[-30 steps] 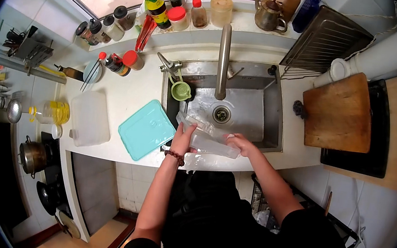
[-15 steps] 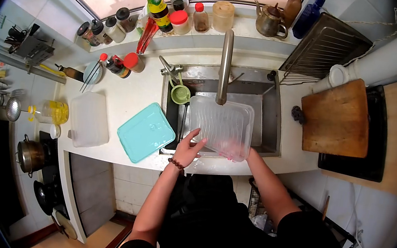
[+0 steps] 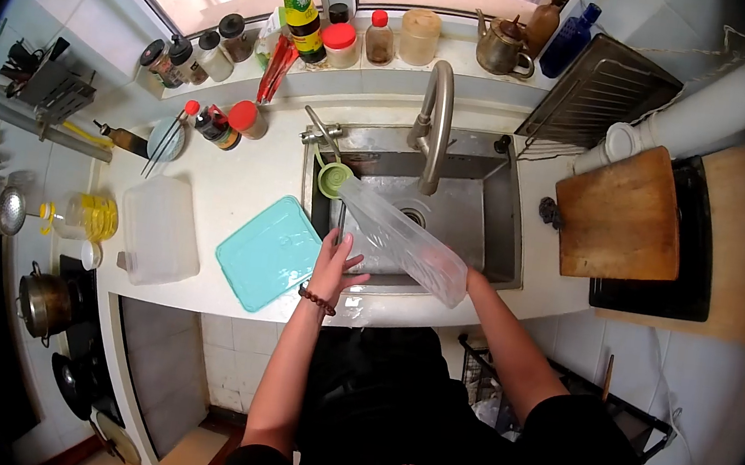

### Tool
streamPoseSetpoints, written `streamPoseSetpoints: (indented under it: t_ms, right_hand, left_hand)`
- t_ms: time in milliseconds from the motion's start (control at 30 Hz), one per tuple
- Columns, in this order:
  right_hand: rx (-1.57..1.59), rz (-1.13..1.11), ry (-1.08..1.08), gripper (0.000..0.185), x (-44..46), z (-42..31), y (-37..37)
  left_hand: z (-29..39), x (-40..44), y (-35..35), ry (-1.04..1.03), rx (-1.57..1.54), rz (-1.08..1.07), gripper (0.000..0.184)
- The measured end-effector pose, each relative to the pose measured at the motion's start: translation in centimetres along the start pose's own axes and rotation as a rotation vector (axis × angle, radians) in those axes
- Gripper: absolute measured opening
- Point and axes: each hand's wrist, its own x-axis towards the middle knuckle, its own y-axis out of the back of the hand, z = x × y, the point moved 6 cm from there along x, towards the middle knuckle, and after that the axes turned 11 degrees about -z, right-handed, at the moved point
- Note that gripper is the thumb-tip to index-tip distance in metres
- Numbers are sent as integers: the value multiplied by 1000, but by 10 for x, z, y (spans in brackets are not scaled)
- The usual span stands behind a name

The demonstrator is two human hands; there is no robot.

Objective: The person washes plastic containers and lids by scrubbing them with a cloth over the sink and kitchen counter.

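Over the sink [image 3: 498,213] a clear ribbed plastic container [image 3: 400,236] is turned nearly edge-on, slanting from upper left to lower right. My right hand [image 3: 467,277] grips its lower right end; the fingers show only faintly through the plastic. My left hand [image 3: 331,263], with a beaded bracelet at the wrist, is open beside the sink's front left corner, fingers apart and holding nothing. A green strainer-like cup [image 3: 334,179] sits at the sink's left side, near the container's upper end. Left of my left hand, a turquoise lid [image 3: 267,255] lies wet on the counter.
The faucet [image 3: 436,129] arches over the sink. A second translucent container [image 3: 160,233] stands on the left counter near an oil jug [image 3: 88,216]. Bottles and jars line the windowsill, with a metal teapot [image 3: 504,46]. A wooden cutting board [image 3: 618,214] lies at right.
The container has turned from broad side up to nearly edge-on in my right hand. My left hand has moved slightly left, away from it. The faucet spout has swung a little to the right.
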Motion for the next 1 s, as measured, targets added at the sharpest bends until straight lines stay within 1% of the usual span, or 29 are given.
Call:
streamPoseSetpoints:
  t_ms: [33,67,100,133,167,200,267,300,333,400,433,467,500,533,567,600,667,700,733,767,800,833,933,967,1000]
  right_hand:
    - [2,14,1,42,-4,-16,-12]
    - [218,57,2,40,-11,-29,-23]
    - [433,103,6,38,-18,-39,-31]
    - [504,115,9,38,-22,-45,-34]
    - [511,108,5,38,-28,-47,-37]
    - [520,99,-4,38,-33,-48,-41]
    - [468,54,-23,37,-37,-50,-45]
    - [437,22,-40,37,-37,-47,-51]
    - [391,-17,-56,37,-36,-47,-51]
    - [236,-106,-69,36,-32,-47,-48]
    - [115,-151,-40,36,-30,-47,-39]
    - [-29,-156,20,36,-29,-51,-24]
    - [-179,-148,90,36,-28,-53,-6]
    - [-205,22,68,36,-30,-55,21]
    - [-69,375,-44,37,-31,-53,51]
    - [68,720,-162,39,-36,-54,81]
    - [-276,927,-64,45,-22,-82,124]
    - [-450,977,123,44,-4,-103,137]
    - [-619,1022,313,44,9,-120,143]
    - [-604,1006,311,44,20,-132,146]
    - [-775,974,297,41,30,-160,137]
    - [-944,939,279,39,39,-172,129]
    - [-923,919,230,36,58,-168,133]
    - [-921,921,232,36,58,-170,133]
    - [-764,929,192,35,50,-181,124]
  left_hand:
    - [6,-3,-2,3,-45,-19,97]
    - [7,-1,3,11,-39,-38,97]
    - [10,4,17,-69,65,62,100]
    - [13,13,34,-157,164,160,103]
    - [9,38,71,-465,545,195,104]
    - [27,35,71,-591,514,150,103]
    - [49,37,72,-500,386,-58,100]
    - [26,70,96,-585,468,-115,76]
    - [22,70,99,-577,464,-118,76]
    - [-3,78,99,-226,90,-255,45]
    - [7,66,89,-238,79,-72,29]
    - [9,61,91,-229,81,-67,29]
    - [6,54,99,-177,96,14,29]
    - [2,50,107,-130,110,101,30]
    - [-2,44,111,-127,117,210,32]
    - [-10,44,119,-123,118,238,32]
    - [-27,41,141,-143,134,328,33]
    - [-28,37,140,-146,158,372,39]
    - [-29,34,139,-139,165,394,39]
    - [-30,33,138,-136,102,421,43]
    - [-31,34,136,-135,40,445,46]
    - [-30,34,132,-114,38,495,52]
    - [-30,41,121,-144,-22,512,49]
    - [-30,45,118,-149,6,531,51]
    - [-32,48,118,-149,7,531,51]
